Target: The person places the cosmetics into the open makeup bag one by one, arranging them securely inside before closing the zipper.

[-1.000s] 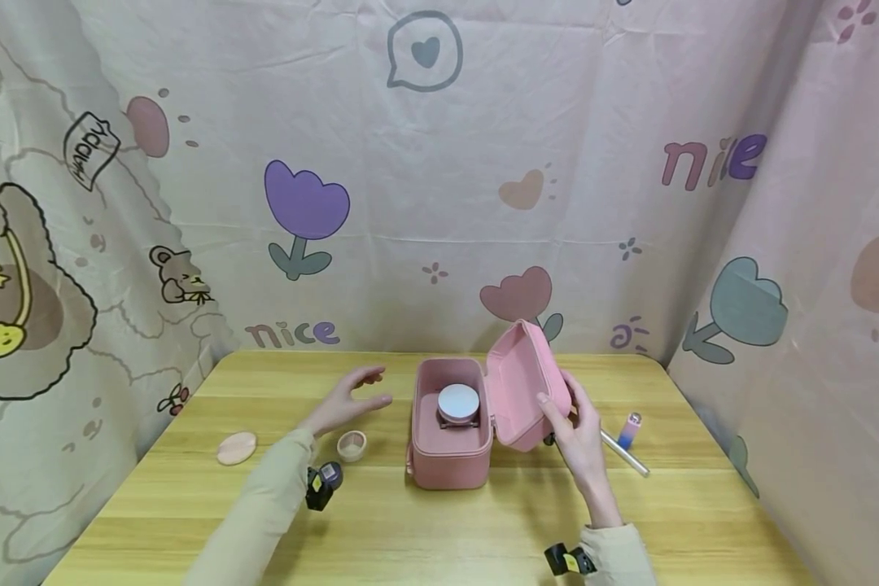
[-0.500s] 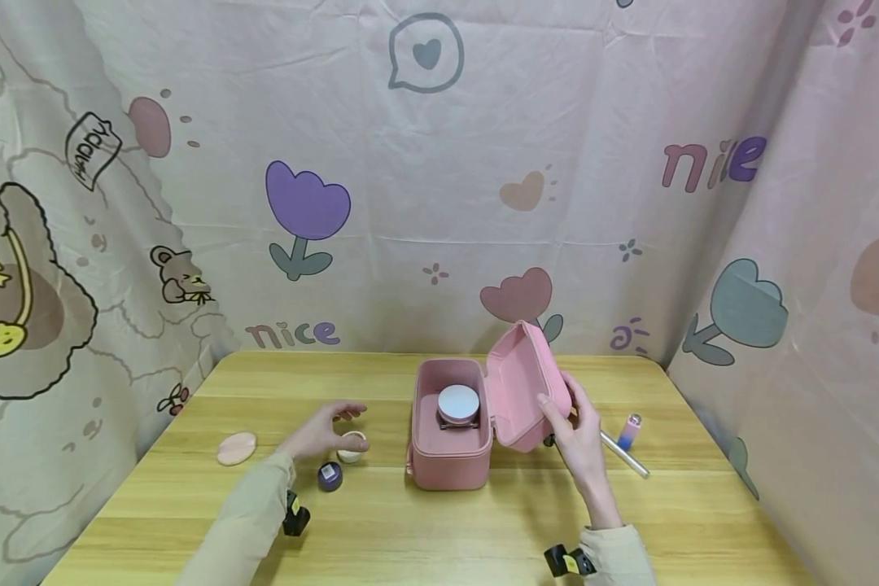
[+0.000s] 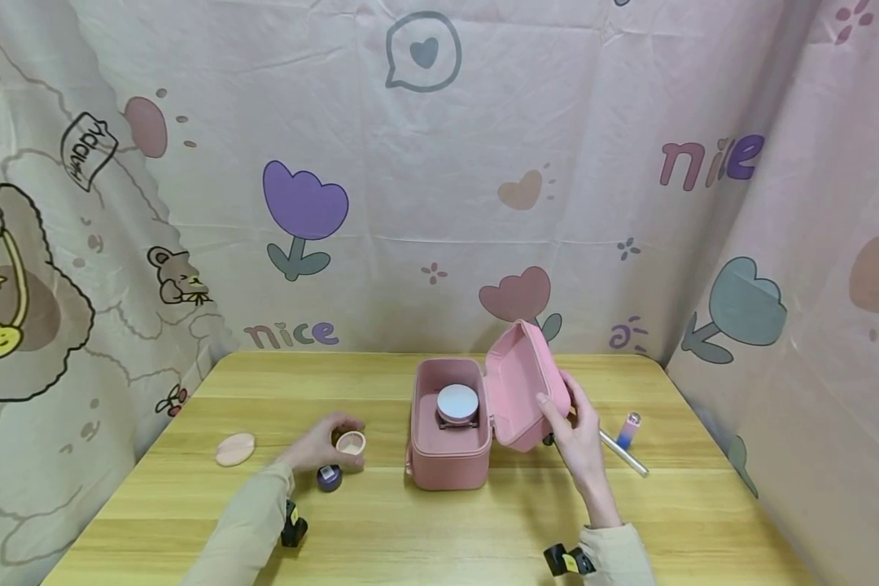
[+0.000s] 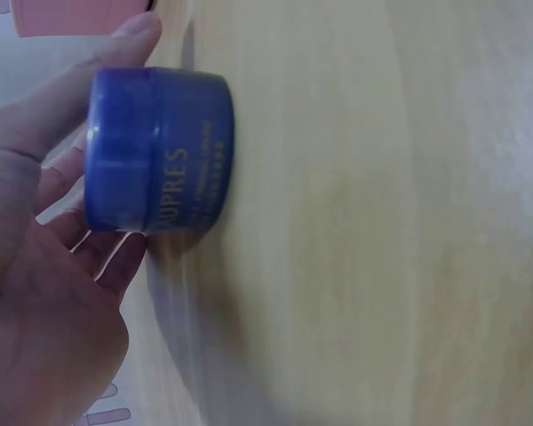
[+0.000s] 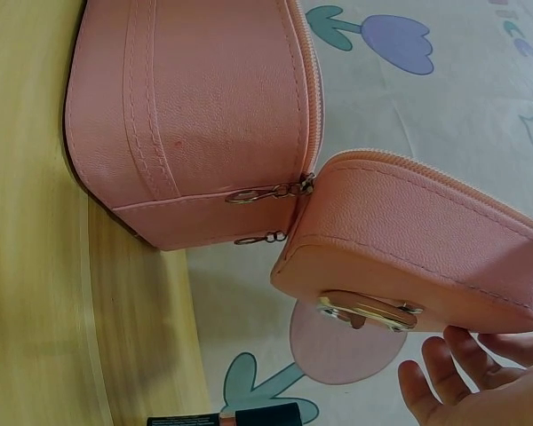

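Pale cloth (image 3: pixel 410 163), printed with tulips, hearts and the word "nice", is hanging behind and on both sides of a light wooden table (image 3: pixel 366 537), whose grain is running crosswise. Over this table, the left hand (image 3: pixel 319 448) is holding a small pale cup (image 3: pixel 351 444) between its curled thumb and fingers. Just beside this grip, nearer to the person, a dark blue jar (image 4: pixel 160 151) is sitting; farther left of it, an oval puff (image 3: pixel 235 448) is lying. The right hand (image 3: pixel 580 435) is pinching the open lid (image 3: pixel 520 387) by its edge. To the left of this grip, the pink case (image 3: pixel 450 472) is standing, and inside it a white-topped container (image 3: pixel 457 402) is resting. Right of the grip, a silver tube (image 3: pixel 625 454) is lying.
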A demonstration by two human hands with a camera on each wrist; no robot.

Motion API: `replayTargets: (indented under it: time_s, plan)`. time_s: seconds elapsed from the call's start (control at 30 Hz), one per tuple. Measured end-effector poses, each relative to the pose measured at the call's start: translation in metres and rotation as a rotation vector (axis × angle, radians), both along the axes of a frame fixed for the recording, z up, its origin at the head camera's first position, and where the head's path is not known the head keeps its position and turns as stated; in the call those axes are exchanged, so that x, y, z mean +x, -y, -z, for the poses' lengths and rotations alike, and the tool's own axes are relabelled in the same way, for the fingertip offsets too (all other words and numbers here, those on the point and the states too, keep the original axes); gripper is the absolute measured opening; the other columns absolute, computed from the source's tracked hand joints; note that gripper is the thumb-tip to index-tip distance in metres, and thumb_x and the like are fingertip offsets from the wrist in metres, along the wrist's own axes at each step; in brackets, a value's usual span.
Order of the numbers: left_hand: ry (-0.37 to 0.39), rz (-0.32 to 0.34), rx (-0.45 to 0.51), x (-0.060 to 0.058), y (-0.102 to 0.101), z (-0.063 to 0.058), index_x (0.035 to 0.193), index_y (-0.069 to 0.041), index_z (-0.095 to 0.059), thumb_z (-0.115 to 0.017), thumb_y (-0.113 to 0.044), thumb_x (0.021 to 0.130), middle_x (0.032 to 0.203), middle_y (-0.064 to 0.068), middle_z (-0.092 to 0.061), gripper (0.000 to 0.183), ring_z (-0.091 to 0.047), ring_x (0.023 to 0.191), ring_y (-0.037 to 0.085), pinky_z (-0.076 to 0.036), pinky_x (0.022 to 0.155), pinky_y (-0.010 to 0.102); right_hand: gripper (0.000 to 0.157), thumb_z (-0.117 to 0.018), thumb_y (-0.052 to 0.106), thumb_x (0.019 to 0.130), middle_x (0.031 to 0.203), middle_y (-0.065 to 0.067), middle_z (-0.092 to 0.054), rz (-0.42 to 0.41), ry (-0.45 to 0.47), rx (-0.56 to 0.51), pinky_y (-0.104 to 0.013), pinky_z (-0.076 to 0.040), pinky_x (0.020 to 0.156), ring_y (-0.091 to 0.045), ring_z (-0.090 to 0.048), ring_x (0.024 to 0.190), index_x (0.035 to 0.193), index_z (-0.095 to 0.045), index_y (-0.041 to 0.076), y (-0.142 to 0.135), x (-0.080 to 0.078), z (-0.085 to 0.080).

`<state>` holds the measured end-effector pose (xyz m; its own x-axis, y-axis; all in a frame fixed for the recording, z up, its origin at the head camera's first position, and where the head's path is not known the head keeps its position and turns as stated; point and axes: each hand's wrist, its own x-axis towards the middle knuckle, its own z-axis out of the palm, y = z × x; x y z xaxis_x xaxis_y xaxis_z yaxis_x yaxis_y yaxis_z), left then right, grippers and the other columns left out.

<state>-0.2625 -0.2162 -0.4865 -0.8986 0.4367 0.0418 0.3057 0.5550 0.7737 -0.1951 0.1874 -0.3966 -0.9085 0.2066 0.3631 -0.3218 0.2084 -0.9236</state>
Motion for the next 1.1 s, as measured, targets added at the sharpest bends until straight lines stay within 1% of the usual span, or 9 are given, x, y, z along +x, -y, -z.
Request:
replayTargets:
  time_s: [0.13,0.23,0.53,0.67,0.8,0.9,1.0,1.1]
  plan:
    - [-0.015,-0.009,-0.016,0.001,0.0,0.0,0.115,-0.006,-0.051,-0.078,-0.026,0.065,0.109,0.008,-0.057,0.061,-0.052,0.092,0.018,-0.045,0.074,0.022,0.054,-0.061,0.021,0.083,0.124,-0.007,-0.049,-0.005,0.003,-0.002,-0.012,-0.046,0.079,-0.009,-0.047,0.104,0.133,-0.04,0.015,0.0,0.0,0.0]
    - [-0.019,-0.018,-0.019,0.001,-0.001,0.0,0.114,-0.006,-0.052,-0.078,-0.027,0.065,0.107,0.007,-0.057,0.059,-0.052,0.091,0.017,-0.045,0.074,0.02,0.054,-0.061,0.021,0.084,0.125,-0.007,-0.049,-0.005,0.007,0.002,-0.012,-0.046,0.08,-0.009,-0.046,0.105,0.133,-0.039,0.015,0.0,0.0,0.0]
    - [-0.01,-0.032,-0.027,0.0,-0.001,0.001,0.112,-0.005,-0.054,-0.077,-0.027,0.067,0.101,0.006,-0.059,0.055,-0.052,0.084,0.013,-0.044,0.069,0.019,0.054,-0.061,0.022,0.084,0.124,-0.007,-0.049,-0.004,0.012,0.0,-0.013,-0.046,0.08,-0.009,-0.046,0.105,0.133,-0.039,0.016,0.0,0.0,-0.001]
    - [-0.019,-0.038,-0.034,0.0,-0.002,0.0,0.111,-0.006,-0.055,-0.077,-0.028,0.066,0.101,0.005,-0.059,0.055,-0.053,0.085,0.012,-0.045,0.071,0.019,0.054,-0.061,0.021,0.084,0.124,-0.007,-0.05,-0.004,0.006,0.002,-0.013,-0.046,0.08,-0.009,-0.047,0.104,0.133,-0.04,0.016,0.0,0.0,-0.001]
    - [-0.027,-0.046,-0.043,0.0,-0.003,-0.002,0.112,-0.007,-0.055,-0.076,-0.028,0.067,0.104,0.005,-0.059,0.054,-0.054,0.089,0.013,-0.045,0.075,0.019,0.053,-0.061,0.021,0.084,0.123,-0.007,-0.05,-0.003,0.001,0.004,-0.012,-0.046,0.079,-0.009,-0.047,0.104,0.133,-0.04,0.016,0.0,0.0,0.0]
    - [-0.013,-0.062,-0.036,0.0,-0.006,-0.006,0.113,-0.008,-0.055,-0.076,-0.029,0.067,0.108,0.005,-0.059,0.055,-0.055,0.095,0.016,-0.045,0.082,0.025,0.053,-0.061,0.021,0.084,0.123,-0.007,-0.05,-0.002,0.001,0.005,-0.012,-0.046,0.079,-0.009,-0.047,0.104,0.132,-0.04,0.016,0.0,0.0,0.0]
    - [0.007,-0.088,-0.021,0.001,-0.01,-0.011,0.115,-0.008,-0.055,-0.076,-0.029,0.067,0.111,0.006,-0.059,0.056,-0.053,0.104,0.023,-0.044,0.091,0.038,0.053,-0.061,0.021,0.084,0.123,-0.007,-0.05,-0.002,0.003,0.006,-0.013,-0.046,0.079,-0.009,-0.047,0.104,0.132,-0.04,0.016,0.0,0.0,0.0]
    - [0.013,-0.11,-0.013,0.001,-0.014,-0.018,0.115,-0.01,-0.056,-0.076,-0.028,0.066,0.115,0.006,-0.058,0.055,-0.049,0.113,0.029,-0.037,0.098,0.05,0.054,-0.061,0.022,0.084,0.124,-0.007,-0.05,-0.002,0.004,0.007,-0.013,-0.046,0.079,-0.009,-0.047,0.104,0.133,-0.04,0.016,0.0,0.0,0.0]
